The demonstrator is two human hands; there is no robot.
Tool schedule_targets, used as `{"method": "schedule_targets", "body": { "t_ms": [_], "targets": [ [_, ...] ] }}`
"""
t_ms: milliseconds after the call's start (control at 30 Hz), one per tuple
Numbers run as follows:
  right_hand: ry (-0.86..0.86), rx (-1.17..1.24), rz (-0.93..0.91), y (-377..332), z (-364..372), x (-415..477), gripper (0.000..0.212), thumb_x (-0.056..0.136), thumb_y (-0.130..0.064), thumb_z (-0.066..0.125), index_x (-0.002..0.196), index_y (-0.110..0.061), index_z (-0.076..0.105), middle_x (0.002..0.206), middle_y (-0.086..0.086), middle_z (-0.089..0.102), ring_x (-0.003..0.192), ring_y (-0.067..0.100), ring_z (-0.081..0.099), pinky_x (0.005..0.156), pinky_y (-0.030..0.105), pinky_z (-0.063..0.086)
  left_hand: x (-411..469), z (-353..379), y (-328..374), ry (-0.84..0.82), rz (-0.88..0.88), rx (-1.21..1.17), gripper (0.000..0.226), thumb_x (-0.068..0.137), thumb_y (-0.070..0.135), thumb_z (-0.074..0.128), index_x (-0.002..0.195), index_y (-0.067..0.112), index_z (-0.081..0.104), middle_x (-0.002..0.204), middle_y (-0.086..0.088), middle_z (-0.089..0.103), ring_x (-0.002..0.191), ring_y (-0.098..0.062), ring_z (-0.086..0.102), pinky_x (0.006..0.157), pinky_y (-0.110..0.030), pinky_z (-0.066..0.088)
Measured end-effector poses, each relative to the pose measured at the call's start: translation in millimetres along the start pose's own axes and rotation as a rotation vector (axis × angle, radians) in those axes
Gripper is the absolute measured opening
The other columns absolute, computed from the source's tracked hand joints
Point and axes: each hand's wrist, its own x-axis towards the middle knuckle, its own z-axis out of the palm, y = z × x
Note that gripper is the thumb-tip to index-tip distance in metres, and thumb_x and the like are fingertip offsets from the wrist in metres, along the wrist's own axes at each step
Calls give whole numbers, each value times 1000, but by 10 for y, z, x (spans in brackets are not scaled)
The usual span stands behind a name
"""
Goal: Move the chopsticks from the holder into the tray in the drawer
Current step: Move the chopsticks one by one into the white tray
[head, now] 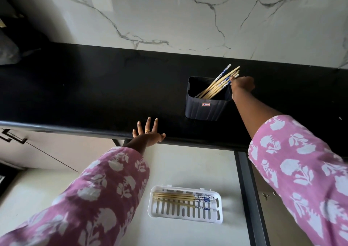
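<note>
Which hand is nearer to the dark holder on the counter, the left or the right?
The right. The right hand is at the holder's upper right corner, fingers on the chopsticks leaning out. The left hand rests on the counter edge, apart, to its lower left.

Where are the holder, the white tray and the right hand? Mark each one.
holder [207,108]: head view, ribbed front wall.
white tray [185,219]: head view, front rim.
right hand [243,85]: head view, back of the hand, at the chopstick tops.
</note>
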Motion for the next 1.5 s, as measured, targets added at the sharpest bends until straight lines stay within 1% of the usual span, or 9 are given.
{"method": "schedule_targets", "body": {
  "t_ms": [367, 600, 667, 800, 933, 1100, 1233, 1367, 1500],
  "targets": [
    [61, 150, -105, -138, -234, -121, 25, 81, -16, 69, 98, 2, 72, 95, 22, 73, 78, 20, 65, 82, 37, 56, 49, 62, -13, 50, 5, -8, 67, 94, 55, 33, 148, 40, -5, 157, 12, -18, 142, -28, -25, 114, -48, -12],
    [186, 230, -299, -367, -657, -452, 23, 87, -18, 61, 92, 1, 73, 88, 19, 73, 71, 14, 58, 53, 8, 35, -10, 34, 76, 45, -53, 13, 67, 95, 50, 35, 149, 38, -3, 157, 12, -14, 144, -30, -19, 115, -49, -7],
    [232, 276, -336, -410, -788, -536, 23, 88, -18, 61, 93, 1, 73, 90, 19, 73, 74, 13, 57, 54, 6, 37, -12, -97, 214, 16, -99, 5, 69, 95, 39, 43, 151, 28, 4, 160, 3, -6, 145, -34, -6, 116, -50, 2],
    [320, 388, -317, -483, -998, -729, 23, 88, -21, 61, 95, -2, 73, 91, 17, 74, 76, 15, 61, 69, 19, 44, -182, -375, 634, 73, -44, -128, 49, 95, 34, 48, 133, 3, 46, 137, -12, 49, 124, -31, 49, 101, -33, 40],
    [332, 658, -179, -448, -1073, -999, 19, 86, -17, 64, 91, -1, 73, 73, 10, 70, 62, 14, 63, 65, 26, 52, -369, -473, 922, 189, 26, -713, 47, 90, 37, 55, 122, 2, 55, 119, -10, 62, 111, -26, 58, 87, -29, 44],
    [244, 1082, 171, -180, -1090, -1389, 11, 85, -9, 67, 75, -5, 67, 60, 1, 59, 51, 4, 54, 47, 12, 46, -739, -610, 1232, 52, 341, -1337, 36, 95, 20, 55, 126, 1, 55, 93, -4, 66, 86, -13, 61, 71, -22, 44],
    [63, 1235, 571, 141, -1075, -1644, 24, 88, -14, 65, 66, -10, 57, 64, 0, 57, 54, 5, 55, 48, 12, 48, -1021, -741, 1379, 134, 498, -1547, 35, 94, 19, 55, 127, 5, 53, 100, -3, 64, 102, -17, 61, 85, -28, 46],
    [-154, 1343, 727, 392, -1007, -1781, 18, 90, -15, 63, 74, -8, 59, 72, 1, 60, 63, 8, 59, 65, 17, 55, -1192, -849, 1382, 235, 613, -1647, 15, 96, 7, 49, 108, 12, 56, 100, -7, 66, 94, -17, 64, 93, -35, 49],
    [-329, 934, 685, 491, -899, -1803, 27, 93, -19, 58, 70, -5, 55, 66, 2, 52, 57, 9, 50, 55, 20, 48, -1313, -894, 1340, 290, 681, -1570, 17, 97, 5, 46, 90, 16, 57, 89, -6, 68, 84, -15, 67, 84, -32, 53]
  ]
}}
